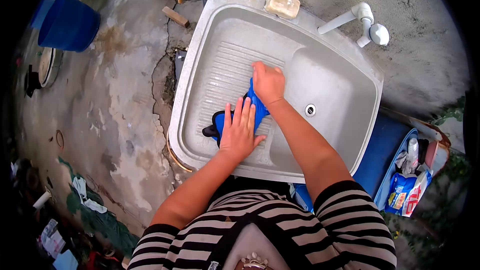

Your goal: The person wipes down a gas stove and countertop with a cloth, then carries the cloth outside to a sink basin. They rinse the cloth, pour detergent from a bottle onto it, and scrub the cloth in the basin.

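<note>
A blue cloth piece with black edging (261, 112) lies bunched on the ribbed washboard side of the grey laundry sink (372, 120). My left hand (239, 129) rests flat on it, fingers stretched and slightly apart, pressing it against the ridges. A black-trimmed end of the cloth sticks out to the left of that hand. My right hand (268, 84) is closed in a fist over the cloth's upper end, with blue fabric showing at its edge. The inside of the fist is hidden. What kind of cloth article it is, I cannot tell.
A bar of soap (282, 5) sits on the sink's back rim, beside a white plastic tap (367, 25). The drain (310, 110) is in the right basin. A blue barrel (385, 145) with packets stands at right. A blue bucket (69, 22) is on the cracked floor.
</note>
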Available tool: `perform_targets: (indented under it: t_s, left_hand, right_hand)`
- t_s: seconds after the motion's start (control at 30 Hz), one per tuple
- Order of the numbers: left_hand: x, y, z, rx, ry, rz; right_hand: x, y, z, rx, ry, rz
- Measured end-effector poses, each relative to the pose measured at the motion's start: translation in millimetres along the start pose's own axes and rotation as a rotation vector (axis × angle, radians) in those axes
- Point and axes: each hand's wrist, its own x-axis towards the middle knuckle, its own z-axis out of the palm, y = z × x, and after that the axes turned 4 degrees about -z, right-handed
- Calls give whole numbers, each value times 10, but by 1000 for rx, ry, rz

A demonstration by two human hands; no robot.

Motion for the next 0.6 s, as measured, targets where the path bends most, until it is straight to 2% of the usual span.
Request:
perform_targets:
  t_s: [0.03,0.07,0.13,0.17,0.2,0.23,0.27,0.3,0.37,0.4,0.43,0.5,0.53,0.57,0.6]
  left_hand:
    - [-85,20,24,-1,-12,-3]
    - [-53,-14,55,-83,17,1]
    - [-9,-93,26,-267,142,22]
    - [-56,-124,10,-264,144,28]
    - [-77,-173,0,-322,199,-66]
    - [-79,-192,-60,-381,255,-166]
    - [-90,-185,-102,-335,348,-229]
    - [-118,-202,-82,-333,344,-228]
    - [-68,-304,-16,-295,290,-135]
    - [-27,-293,-23,-397,372,-156]
    - [-19,-291,-77,-398,378,-155]
    - [-38,-345,-168,-1306,-3,-704]
    - [-62,-398,-172,-1311,-64,-690]
    - [-89,-370,-157,-1305,-68,-690]
    - [-128,-306,-146,-904,177,-502]
  right_hand:
    - [159,134,100,-96,-1,41]
    - [247,224,168,-56,-50,104]
    - [275,234,133,-23,10,130]
    - [214,228,92,10,45,172]
    - [140,169,-11,9,56,167]
    - [7,83,-130,-44,-27,254]
    - [-90,27,-233,-96,-118,346]
    - [-121,25,-336,-95,-118,349]
    - [-71,100,-538,632,-372,565]
    - [-3,180,-578,1066,-304,646]
    - [101,203,-692,1064,-303,640]
    - [308,277,-873,1363,-132,621]
    - [358,381,-767,1202,-112,591]
    - [364,441,-644,1206,-108,595]
    - [355,485,-522,1010,-240,648]
